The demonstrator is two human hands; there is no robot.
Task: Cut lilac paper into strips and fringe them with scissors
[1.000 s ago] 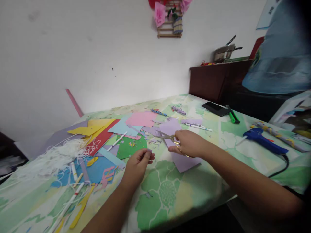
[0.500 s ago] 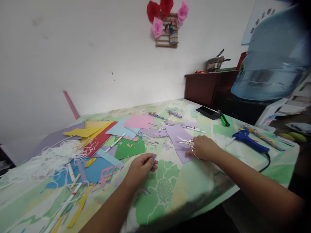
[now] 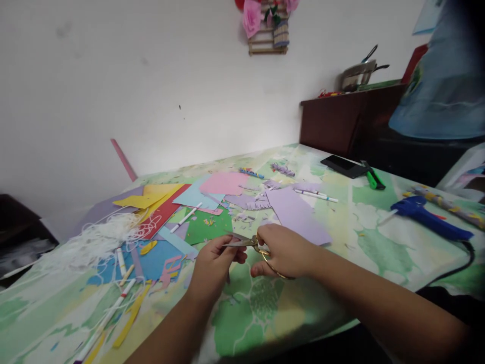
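Note:
My right hand (image 3: 286,253) has its fingers through the gold handles of a pair of scissors (image 3: 253,241). The blades are parted and reach across to the fingertips of my left hand (image 3: 212,263). Those fingers are pinched on a small purple paper piece, mostly hidden now by fingers and blades. Beyond my right hand lies a larger purple paper sheet (image 3: 291,210), with fringed purple strips (image 3: 259,203) to its left. A green paper sheet (image 3: 210,227) with tiny scraps on it lies behind my left hand.
White string (image 3: 106,237) is heaped at the left, beside coloured paper and markers. A blue glue gun (image 3: 432,217) with a black cord lies at the right. Further back are a green utility knife (image 3: 375,179), a black phone (image 3: 343,166) and two white markers (image 3: 316,195).
My right hand has brought the scissors left from above the purple sheet to my left fingertips. The left hand stays pinched in nearly the same place. The view has shifted slightly.

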